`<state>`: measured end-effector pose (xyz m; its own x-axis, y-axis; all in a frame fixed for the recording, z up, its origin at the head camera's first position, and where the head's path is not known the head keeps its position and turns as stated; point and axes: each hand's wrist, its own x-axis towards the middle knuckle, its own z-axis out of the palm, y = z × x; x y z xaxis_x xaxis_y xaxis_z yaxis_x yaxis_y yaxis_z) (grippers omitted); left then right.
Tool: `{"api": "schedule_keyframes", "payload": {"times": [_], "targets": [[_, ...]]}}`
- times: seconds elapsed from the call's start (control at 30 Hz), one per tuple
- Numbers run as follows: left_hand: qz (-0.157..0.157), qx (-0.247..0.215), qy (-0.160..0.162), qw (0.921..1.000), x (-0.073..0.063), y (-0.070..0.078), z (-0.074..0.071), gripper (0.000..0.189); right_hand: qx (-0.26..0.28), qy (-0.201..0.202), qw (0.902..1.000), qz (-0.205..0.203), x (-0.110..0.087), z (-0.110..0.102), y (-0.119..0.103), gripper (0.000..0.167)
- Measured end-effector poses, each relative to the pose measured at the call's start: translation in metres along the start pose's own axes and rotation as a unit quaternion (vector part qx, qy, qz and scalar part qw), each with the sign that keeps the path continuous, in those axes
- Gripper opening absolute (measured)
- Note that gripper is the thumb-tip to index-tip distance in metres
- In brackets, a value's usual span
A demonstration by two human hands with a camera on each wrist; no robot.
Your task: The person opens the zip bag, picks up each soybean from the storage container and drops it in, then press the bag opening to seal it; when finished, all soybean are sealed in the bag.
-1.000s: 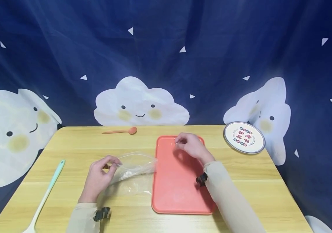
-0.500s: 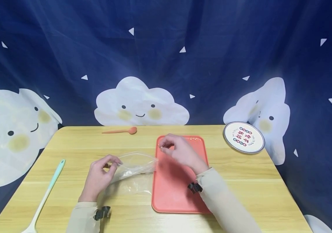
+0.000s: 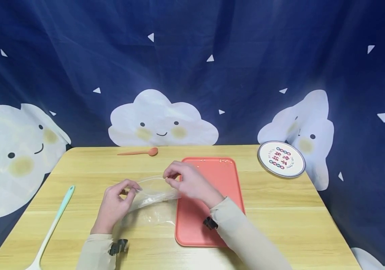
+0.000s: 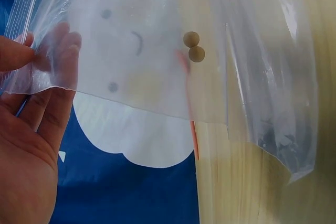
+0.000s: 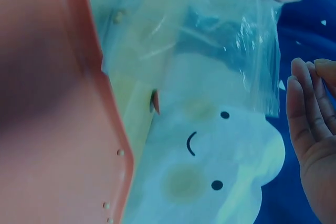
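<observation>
My left hand point(image 3: 115, 204) pinches the left edge of a clear zip bag point(image 4: 142, 66) near its ribbed mouth and holds it up off the table. Two small round tan balls point(image 4: 194, 46) show low in the bag in the left wrist view. At the bag's right end, my right hand point(image 3: 189, 182) has thumb and fingertips together at the mouth, with a tiny pale ball point(image 3: 166, 178) between them. Under the right forearm lies a coral rectangular tray point(image 3: 209, 234). Several more little pale balls point(image 3: 225, 161) sit along its far rim.
Behind the bag lies an orange spoon point(image 3: 145, 152). A long utensil with a mint handle point(image 3: 57, 217) stretches along the left side. On the back right of the wooden table point(image 3: 280, 217) rests a round printed plate point(image 3: 281, 159); a blue cloud-patterned curtain point(image 3: 192, 67) hangs behind.
My right hand has come left and toward me, from over the tray's far end to the bag's mouth, uncovering the balls at the far rim. The left hand stays with the bag.
</observation>
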<state>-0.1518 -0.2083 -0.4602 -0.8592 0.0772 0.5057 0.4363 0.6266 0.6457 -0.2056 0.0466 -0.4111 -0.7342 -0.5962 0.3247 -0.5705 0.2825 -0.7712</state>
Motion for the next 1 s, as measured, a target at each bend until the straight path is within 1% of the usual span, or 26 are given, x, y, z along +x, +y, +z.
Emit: {"api": "schedule_keyframes", "payload": {"times": [0.2,0.33,0.43,0.53,0.7,0.77,0.83,1.0], "targets": [[0.003,-0.001,0.001,1.0000,0.000,0.000,0.000,0.027,-0.063,-0.025,0.9974,-0.023,0.007,0.012,-0.005,0.008],[0.005,0.000,0.002,1.0000,0.001,0.000,0.000,0.027,-0.131,-0.045,0.9898,-0.033,0.011,0.018,-0.008,0.009],[0.001,0.001,0.001,1.0000,0.000,0.000,0.000,0.027,-0.166,-0.053,0.9840,-0.037,0.012,0.020,-0.008,0.009],[-0.004,0.002,-0.001,1.0000,0.000,0.000,0.000,0.027,-0.163,-0.052,0.9845,-0.038,0.012,0.021,-0.007,0.010],[-0.007,0.005,-0.001,1.0000,-0.001,0.000,0.000,0.027,-0.120,-0.031,0.9917,-0.035,0.009,0.018,-0.001,0.010],[-0.009,0.003,-0.002,1.0000,-0.001,0.000,0.000,0.026,-0.096,-0.020,0.9949,-0.024,0.007,0.015,0.003,0.010],[-0.011,0.001,-0.002,0.9999,-0.001,-0.001,0.000,0.026,-0.077,-0.008,0.9970,-0.004,0.004,0.009,0.006,0.011],[-0.008,0.004,0.000,1.0000,-0.001,-0.001,0.000,0.027,-0.056,0.030,0.9972,0.040,-0.006,-0.015,0.021,0.013]]}}
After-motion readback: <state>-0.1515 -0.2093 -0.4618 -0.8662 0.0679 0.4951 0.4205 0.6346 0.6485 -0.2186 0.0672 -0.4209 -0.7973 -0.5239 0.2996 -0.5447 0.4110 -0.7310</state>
